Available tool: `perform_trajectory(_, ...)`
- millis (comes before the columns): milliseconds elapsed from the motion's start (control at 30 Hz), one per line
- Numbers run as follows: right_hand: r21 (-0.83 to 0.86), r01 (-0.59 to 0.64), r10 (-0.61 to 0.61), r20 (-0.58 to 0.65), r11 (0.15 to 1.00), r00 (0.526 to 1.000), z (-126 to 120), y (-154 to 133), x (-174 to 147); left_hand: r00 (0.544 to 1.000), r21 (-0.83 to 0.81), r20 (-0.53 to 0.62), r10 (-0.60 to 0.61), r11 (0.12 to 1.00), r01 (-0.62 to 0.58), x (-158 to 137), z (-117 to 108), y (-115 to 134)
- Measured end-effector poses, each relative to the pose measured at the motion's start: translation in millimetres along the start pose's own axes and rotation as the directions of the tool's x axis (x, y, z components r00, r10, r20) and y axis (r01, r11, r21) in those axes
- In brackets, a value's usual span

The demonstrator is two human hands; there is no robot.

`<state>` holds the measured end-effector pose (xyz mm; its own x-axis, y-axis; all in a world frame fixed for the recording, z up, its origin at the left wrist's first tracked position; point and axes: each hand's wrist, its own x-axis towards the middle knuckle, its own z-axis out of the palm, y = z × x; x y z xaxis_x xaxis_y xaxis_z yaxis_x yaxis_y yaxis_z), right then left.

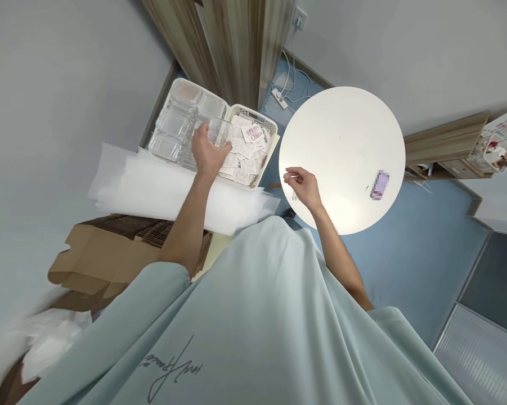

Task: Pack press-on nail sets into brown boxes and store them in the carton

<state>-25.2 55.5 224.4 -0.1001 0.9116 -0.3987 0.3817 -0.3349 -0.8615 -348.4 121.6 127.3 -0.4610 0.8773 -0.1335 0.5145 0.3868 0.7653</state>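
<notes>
My left hand grips a clear plastic box, thumb and fingers spread across its sides. It is above a white basket in which more clear plastic boxes lie in rows. Right beside that, a second white basket holds many small white printed cards, one with a pink design on top. My right hand hovers over the near left edge of a round white table, fingers loosely bent and nothing visible in them. Close below it on the table is a small marking or item, too faint to name.
A blurred purple item lies on the table's right side. White translucent sheets are stacked under the baskets, with folded brown cardboard boxes nearer me. A power strip with cables rests on the blue floor behind, by a wooden cabinet.
</notes>
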Motion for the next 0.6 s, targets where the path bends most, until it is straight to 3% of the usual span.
perform_trajectory(100,0.046,0.035,-0.037,0.047,0.998,0.998,-13.8,4.4,-0.2,0.987,-0.183,0.154,0.047,0.983,-0.019,-49.5,14.3,30.8)
perform_trajectory(333,0.239,0.012,-0.052,0.163,0.971,0.985,-62.0,30.0,-10.4,0.898,-0.410,0.436,0.059,0.901,0.140,-178.1,46.4,106.0)
perform_trajectory(433,0.310,-0.050,-0.018,0.214,0.949,0.977,-85.5,47.8,-20.2,0.856,-0.437,0.513,0.069,0.879,0.191,-212.1,61.7,129.2)
perform_trajectory(600,0.385,-0.096,-0.009,0.264,0.918,0.965,-122.5,78.6,-38.3,0.782,-0.412,0.622,0.038,0.866,0.285,-241.1,88.9,149.8)
